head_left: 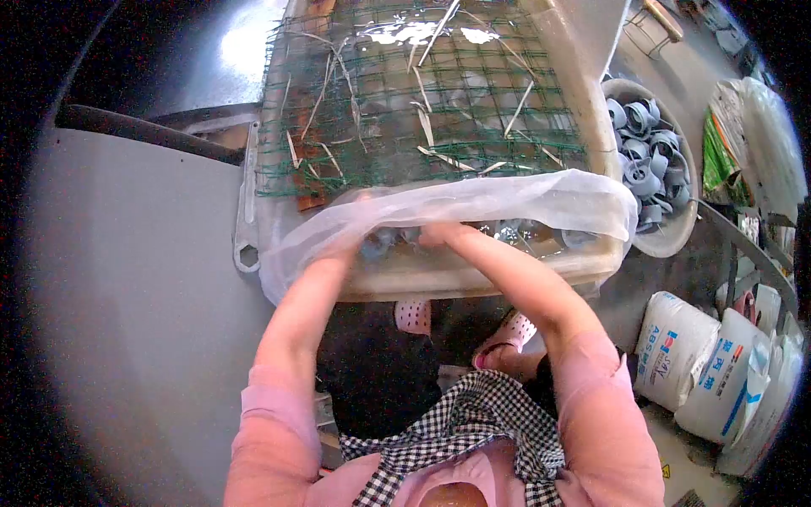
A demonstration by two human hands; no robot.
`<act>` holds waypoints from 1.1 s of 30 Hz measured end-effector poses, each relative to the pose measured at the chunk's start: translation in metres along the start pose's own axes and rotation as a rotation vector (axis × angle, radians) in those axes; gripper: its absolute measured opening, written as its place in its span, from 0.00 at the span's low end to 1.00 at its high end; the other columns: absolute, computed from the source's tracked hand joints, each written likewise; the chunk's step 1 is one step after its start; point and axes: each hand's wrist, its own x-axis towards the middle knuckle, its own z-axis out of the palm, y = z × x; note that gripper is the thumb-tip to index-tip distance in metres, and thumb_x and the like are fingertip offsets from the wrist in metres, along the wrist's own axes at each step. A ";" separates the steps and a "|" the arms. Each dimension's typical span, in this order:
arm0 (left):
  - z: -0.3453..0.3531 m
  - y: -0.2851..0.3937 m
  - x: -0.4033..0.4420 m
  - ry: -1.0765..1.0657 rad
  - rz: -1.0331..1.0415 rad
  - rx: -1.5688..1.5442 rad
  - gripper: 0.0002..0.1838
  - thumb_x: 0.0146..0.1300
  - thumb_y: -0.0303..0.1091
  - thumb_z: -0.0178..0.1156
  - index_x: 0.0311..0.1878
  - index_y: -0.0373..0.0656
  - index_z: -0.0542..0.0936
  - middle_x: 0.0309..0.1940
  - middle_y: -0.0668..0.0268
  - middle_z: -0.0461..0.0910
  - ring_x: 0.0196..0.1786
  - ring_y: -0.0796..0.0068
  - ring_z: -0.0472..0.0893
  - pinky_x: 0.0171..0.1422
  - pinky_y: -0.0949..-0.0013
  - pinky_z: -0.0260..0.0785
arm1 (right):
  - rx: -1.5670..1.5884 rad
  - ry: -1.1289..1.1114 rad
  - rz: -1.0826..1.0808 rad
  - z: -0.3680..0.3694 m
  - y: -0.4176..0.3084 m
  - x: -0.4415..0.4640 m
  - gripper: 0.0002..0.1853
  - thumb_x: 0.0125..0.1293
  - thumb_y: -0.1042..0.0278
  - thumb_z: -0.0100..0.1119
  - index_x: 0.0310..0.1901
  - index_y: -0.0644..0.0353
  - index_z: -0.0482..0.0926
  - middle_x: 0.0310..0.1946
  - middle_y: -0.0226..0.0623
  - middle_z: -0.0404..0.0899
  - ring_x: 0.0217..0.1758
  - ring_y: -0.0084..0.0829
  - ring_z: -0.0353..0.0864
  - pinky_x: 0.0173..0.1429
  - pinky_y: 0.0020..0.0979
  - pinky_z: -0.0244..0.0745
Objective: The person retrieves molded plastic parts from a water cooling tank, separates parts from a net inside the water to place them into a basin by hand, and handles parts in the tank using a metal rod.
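Both my arms reach into the near end of a pale water-filled tub (604, 127), past a translucent white plastic sheet (507, 198) draped across it. The sheet partly covers my left hand (356, 221), and its fingers are hidden. My right hand (438, 235) is beside it at the sheet's lower edge, fingers curled down; what they grip cannot be made out. Greyish translucent pieces (380, 242) lie around both hands. Behind the sheet, a green wire mesh (389, 110) with pale strips (425, 127) tied to it covers the water.
A round basin (686, 194) holding several grey plastic parts (644, 160) stands right of the tub. Printed white sacks (676, 346) are lower right. A grey panel (152, 279) fills the left, with a wrench-like metal bar (247, 228) at its edge.
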 end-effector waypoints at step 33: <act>0.060 0.183 -0.064 -0.427 0.016 0.624 0.33 0.46 0.35 0.60 0.55 0.33 0.62 0.48 0.41 0.70 0.53 0.46 0.70 0.57 0.57 0.62 | 0.067 0.235 0.028 -0.058 0.007 -0.114 0.22 0.56 0.67 0.48 0.52 0.67 0.61 0.43 0.51 0.69 0.53 0.49 0.69 0.47 0.55 0.67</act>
